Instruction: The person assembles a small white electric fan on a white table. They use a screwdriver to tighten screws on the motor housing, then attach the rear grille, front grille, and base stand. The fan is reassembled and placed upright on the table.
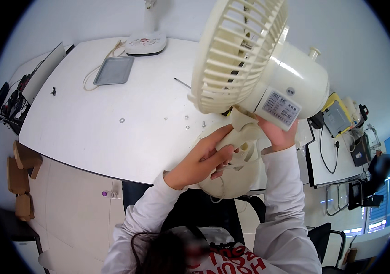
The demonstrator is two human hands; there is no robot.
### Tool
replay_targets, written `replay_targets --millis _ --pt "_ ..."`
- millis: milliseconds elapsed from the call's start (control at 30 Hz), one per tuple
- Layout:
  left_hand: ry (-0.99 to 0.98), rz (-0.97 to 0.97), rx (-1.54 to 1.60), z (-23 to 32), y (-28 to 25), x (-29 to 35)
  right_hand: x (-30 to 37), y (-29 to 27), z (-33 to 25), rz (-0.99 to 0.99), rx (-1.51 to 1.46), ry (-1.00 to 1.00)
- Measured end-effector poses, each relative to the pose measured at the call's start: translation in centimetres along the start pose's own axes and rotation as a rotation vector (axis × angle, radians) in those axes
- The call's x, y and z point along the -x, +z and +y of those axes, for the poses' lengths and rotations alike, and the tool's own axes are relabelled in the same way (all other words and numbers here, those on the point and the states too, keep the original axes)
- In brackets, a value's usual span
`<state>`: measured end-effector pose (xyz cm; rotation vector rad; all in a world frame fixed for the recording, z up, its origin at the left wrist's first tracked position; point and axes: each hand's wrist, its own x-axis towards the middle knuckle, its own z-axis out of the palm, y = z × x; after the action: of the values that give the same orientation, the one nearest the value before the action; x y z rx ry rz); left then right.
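A cream electric fan (295, 73) tilts over the table's right part, its slatted cage (231, 64) turned to the left and a label on the motor housing. My right hand (278, 135) grips it from below at the housing; most of those fingers are hidden. My left hand (204, 157) is closed round the fan's cream neck (238, 135), thumb on the near side. Below the neck, the round fan base (231, 182) sits at the table's front edge, with a thin cord hanging beside it. Whether neck and base are joined I cannot tell.
A screw (203, 123) and several small metal pieces lie left of the fan. A thin rod (182, 82) pokes out behind the cage. Farther back are a grey tray (114, 71), a cable and a white stand base (145, 44). Right, a side table holds a yellow-grey case (336, 114).
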<state>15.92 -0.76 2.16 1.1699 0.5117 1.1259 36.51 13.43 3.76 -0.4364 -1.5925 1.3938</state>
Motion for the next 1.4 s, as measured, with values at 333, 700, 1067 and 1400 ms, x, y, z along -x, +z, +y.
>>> replay_targets --millis 333,700,1067,1400 --pt "-0.107 -0.083 0.045 0.3 1.0 -0.1 -1.3 -0.6 2.9 0.075 -0.868 0.034" --pt "0.169 -0.044 -0.292 -0.3 0.4 -3.8 -0.4 0.8 -3.8 0.205 -0.455 -0.226" --pt "0.275 -0.015 -0.507 -2.0 -1.7 -5.2 0.6 5.9 -6.4 0.430 0.025 -0.368" --pt "0.179 -0.114 -0.545 -1.7 -2.0 -5.9 2.4 7.0 -7.1 0.518 -0.176 -0.433"
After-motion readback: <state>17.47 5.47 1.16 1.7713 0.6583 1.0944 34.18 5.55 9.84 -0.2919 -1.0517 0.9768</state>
